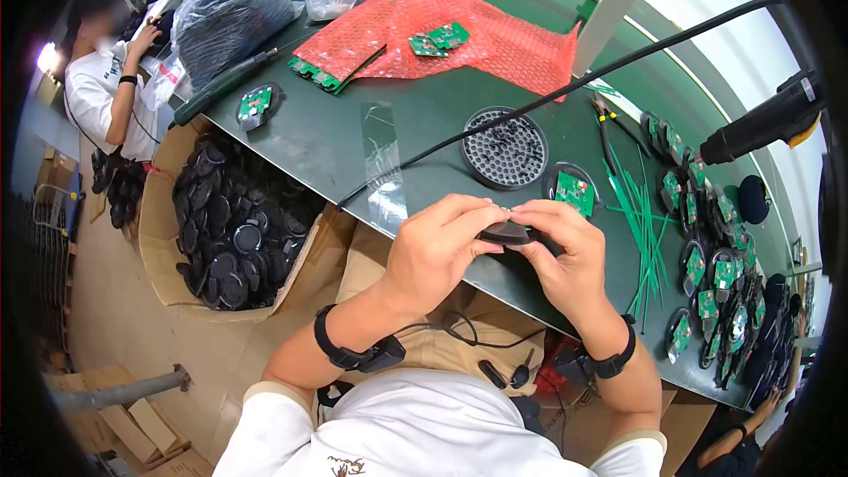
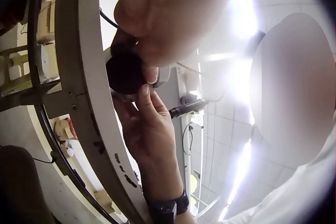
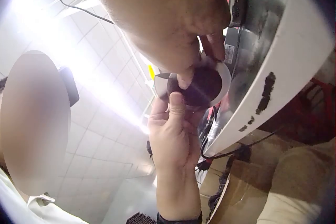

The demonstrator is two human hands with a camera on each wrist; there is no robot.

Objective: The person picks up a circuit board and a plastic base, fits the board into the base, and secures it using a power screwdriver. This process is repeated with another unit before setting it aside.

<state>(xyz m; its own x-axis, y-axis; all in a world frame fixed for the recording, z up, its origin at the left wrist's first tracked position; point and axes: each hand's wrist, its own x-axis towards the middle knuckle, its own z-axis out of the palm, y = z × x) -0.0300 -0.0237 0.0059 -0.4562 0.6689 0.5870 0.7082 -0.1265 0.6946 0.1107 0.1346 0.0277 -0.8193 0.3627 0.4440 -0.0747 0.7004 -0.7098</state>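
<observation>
Just over the front edge of the green table, both hands hold a dark round disc-shaped housing [image 1: 505,234]. My left hand [image 1: 431,252] pinches its left side between thumb and fingers, and my right hand [image 1: 570,254] grips the right side the same way. The fingertips of both hands meet close together at its upper edge. In the right wrist view the flat face of the disc [image 3: 207,86] shows black with a paler rim, the thumbs on it. Behind the hands lies a round part with a green circuit board [image 1: 574,192].
A round dish of small black pieces [image 1: 504,148] and green cable ties [image 1: 638,230] lie on the table, with pliers [image 1: 609,128]. Many board assemblies [image 1: 724,274] crowd the right side. A carton [image 1: 163,278] of black discs stands left; a black cable [image 1: 565,88] crosses overhead.
</observation>
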